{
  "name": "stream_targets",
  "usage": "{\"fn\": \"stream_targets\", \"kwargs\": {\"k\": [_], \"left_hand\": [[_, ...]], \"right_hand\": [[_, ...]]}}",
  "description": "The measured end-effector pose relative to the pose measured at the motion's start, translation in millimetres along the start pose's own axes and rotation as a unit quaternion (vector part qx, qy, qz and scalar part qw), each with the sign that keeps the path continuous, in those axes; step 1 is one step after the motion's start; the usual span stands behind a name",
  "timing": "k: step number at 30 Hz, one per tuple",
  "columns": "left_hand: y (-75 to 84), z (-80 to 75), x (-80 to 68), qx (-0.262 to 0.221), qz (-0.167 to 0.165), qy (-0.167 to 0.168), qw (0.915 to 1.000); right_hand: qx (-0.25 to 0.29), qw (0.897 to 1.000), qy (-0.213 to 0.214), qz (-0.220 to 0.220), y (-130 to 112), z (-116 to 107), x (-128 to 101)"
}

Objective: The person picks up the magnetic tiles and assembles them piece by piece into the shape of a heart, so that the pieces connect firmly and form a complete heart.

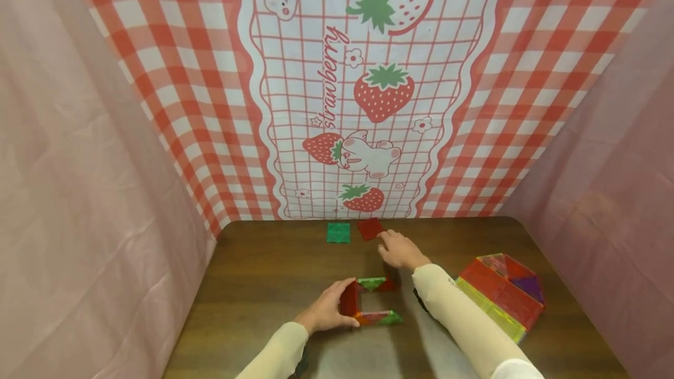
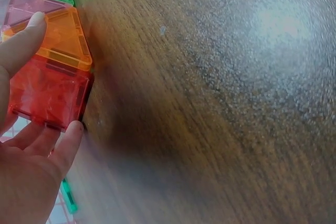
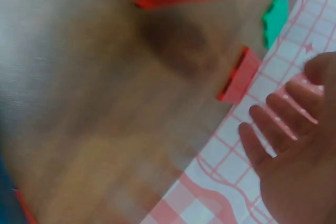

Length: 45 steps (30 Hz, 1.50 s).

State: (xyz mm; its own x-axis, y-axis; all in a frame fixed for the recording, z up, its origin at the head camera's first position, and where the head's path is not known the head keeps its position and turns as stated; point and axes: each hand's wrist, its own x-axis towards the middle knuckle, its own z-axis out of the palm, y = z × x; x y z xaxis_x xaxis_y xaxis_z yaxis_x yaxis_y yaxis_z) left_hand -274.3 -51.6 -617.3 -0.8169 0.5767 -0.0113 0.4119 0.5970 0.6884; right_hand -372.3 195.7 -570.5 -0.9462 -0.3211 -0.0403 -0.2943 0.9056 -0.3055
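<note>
My left hand [image 1: 329, 307] grips an upright red square magnetic tile [image 2: 50, 90], thumb on one side and fingers along the other. That tile closes the left end of a U-shaped standing build. Its near side has an orange triangle tile [image 2: 65, 32], a pink one and a green triangle tile [image 1: 391, 317]; its far side shows a green tile [image 1: 371, 283] and a red one. My right hand [image 1: 401, 250] has its fingers extended, holding nothing, close to a flat red square tile [image 1: 370, 228] at the table's back edge. Left of that lies a green square tile [image 1: 339, 233].
On the right of the wooden table [image 1: 253, 274] stands a larger tile build [image 1: 502, 291] in red, yellow and purple, partly behind my right sleeve. A strawberry-print cloth [image 1: 363, 162] hangs at the back edge. Pink curtains [image 1: 105, 192] flank both sides.
</note>
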Motion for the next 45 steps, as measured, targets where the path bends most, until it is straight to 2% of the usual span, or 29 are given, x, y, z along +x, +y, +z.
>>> {"fn": "stream_targets", "kwargs": {"k": [4,8,13,16,20,24,29,34,38,45], "left_hand": [[3.1,2.4,-0.9,-0.011,-0.006,-0.009,0.9999],[6.7,6.5,-0.9,-0.015,-0.001,-0.005,0.9999],[12.5,15.8,-3.2,-0.016,0.0,-0.009,0.9998],[18.3,20.4,-3.5,-0.01,0.006,-0.013,0.9998],[22.2,21.1,-3.3,-0.009,0.009,-0.017,0.9998],[21.0,17.6,-3.4,-0.013,0.003,-0.019,0.9997],[15.1,13.1,-3.1,-0.018,0.006,-0.002,0.9998],[7.3,11.3,-2.1,-0.02,0.002,0.014,0.9997],[1.6,10.1,-1.7,-0.017,-0.002,0.018,0.9997],[-5.1,3.4,-0.9,-0.013,-0.013,0.016,0.9997]], "right_hand": [[-0.027,0.997,-0.047,0.052,4.5,-11.9,16.2],[-0.015,0.991,-0.089,0.096,4.2,-19.2,24.7],[-0.024,0.988,-0.121,0.097,2.6,-14.6,26.4],[-0.033,0.983,-0.152,0.103,4.6,-9.7,22.2],[-0.018,0.975,-0.191,0.11,6.6,-4.3,14.9],[-0.019,0.98,-0.175,0.095,9.6,1.2,12.9],[-0.04,0.992,-0.105,0.059,19.1,6.3,11.8],[-0.049,0.997,-0.058,0.032,31.8,12.1,-1.2],[-0.06,0.997,-0.057,0.004,34.2,9.5,-18.1],[-0.097,0.988,-0.122,-0.003,31.0,-2.2,-34.6]]}}
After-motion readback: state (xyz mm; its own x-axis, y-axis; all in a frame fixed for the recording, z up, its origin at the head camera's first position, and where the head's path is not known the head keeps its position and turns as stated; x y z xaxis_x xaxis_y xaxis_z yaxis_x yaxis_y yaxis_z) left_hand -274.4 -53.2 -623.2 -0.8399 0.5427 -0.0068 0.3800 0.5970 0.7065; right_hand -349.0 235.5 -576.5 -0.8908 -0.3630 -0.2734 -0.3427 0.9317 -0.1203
